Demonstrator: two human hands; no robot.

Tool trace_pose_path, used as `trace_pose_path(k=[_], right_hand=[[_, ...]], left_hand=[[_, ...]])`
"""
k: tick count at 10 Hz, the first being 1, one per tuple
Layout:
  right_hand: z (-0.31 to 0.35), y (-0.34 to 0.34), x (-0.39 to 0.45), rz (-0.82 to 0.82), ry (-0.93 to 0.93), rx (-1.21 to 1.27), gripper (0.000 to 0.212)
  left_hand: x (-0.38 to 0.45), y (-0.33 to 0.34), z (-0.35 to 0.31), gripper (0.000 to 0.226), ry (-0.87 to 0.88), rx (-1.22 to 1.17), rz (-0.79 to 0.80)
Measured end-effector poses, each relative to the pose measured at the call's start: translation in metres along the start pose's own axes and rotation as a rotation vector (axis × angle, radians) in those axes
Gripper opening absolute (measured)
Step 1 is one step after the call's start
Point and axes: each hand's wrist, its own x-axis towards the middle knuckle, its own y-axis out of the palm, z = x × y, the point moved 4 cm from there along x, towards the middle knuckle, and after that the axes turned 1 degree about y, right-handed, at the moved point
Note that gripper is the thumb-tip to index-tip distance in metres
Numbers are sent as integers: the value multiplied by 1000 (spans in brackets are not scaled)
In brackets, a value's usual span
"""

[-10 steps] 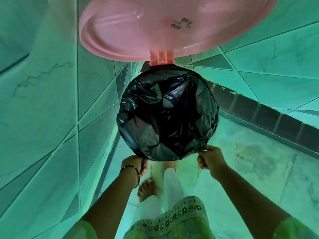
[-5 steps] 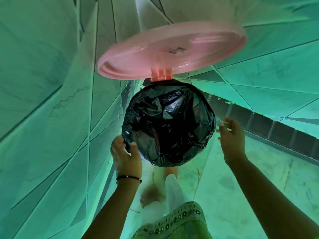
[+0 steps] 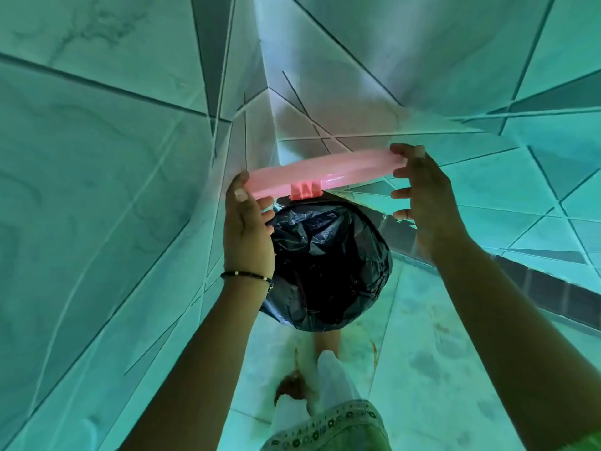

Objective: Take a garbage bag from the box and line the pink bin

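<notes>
The pink bin stands in a tiled corner, its body hidden under the black garbage bag (image 3: 328,262), which lines the opening and folds over the rim. Its pink lid (image 3: 325,172) stands hinged at the back, seen nearly edge-on above the bag. My left hand (image 3: 248,232) grips the lid's left edge, thumb over it and fingers beneath. At the lid's right end, my right hand (image 3: 426,200) pinches the edge between thumb and forefinger, the other fingers spread below. No box is in view.
Tiled walls close in on the left (image 3: 113,222) and behind the bin. A dark skirting strip (image 3: 553,288) runs along the right wall. My bare foot (image 3: 292,385) and white trouser leg (image 3: 331,379) stand on the pale floor just in front of the bin.
Both hands left the bag's front rim and rose to the lid's two sides. The lid has swung down from wide open to nearly edge-on.
</notes>
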Motion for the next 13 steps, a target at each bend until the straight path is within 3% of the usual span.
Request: trace_pose_path(k=[1, 2, 3, 5, 8, 10, 11, 13], right_hand=[[-1, -3, -5, -18, 31, 7, 31], [-24, -8, -17, -68, 59, 42, 16], [-59, -10, -33, -114, 161, 96, 9], [-123, -3, -53, -90, 317, 50, 38], [-210, 9, -42, 19, 453, -240, 34], [-224, 10, -42, 204, 463, -290, 51], [-221, 4, -53, 212, 449, -378, 49], [-178, -26, -116, 132, 369, -257, 22]], left_hand=[[-7, -8, -3, 38, -24, -12, -55], [-20, -16, 16, 17, -74, 0, -77], [-40, -23, 46, 10, -201, -19, -111], [-67, -32, 106, 61, -488, -46, -115], [-60, -30, 203, 61, -794, 123, 20], [-54, -34, 210, 49, -751, 265, 207], [-60, -38, 194, 41, -676, 396, 251], [-100, -49, 110, 29, -425, 410, 160]])
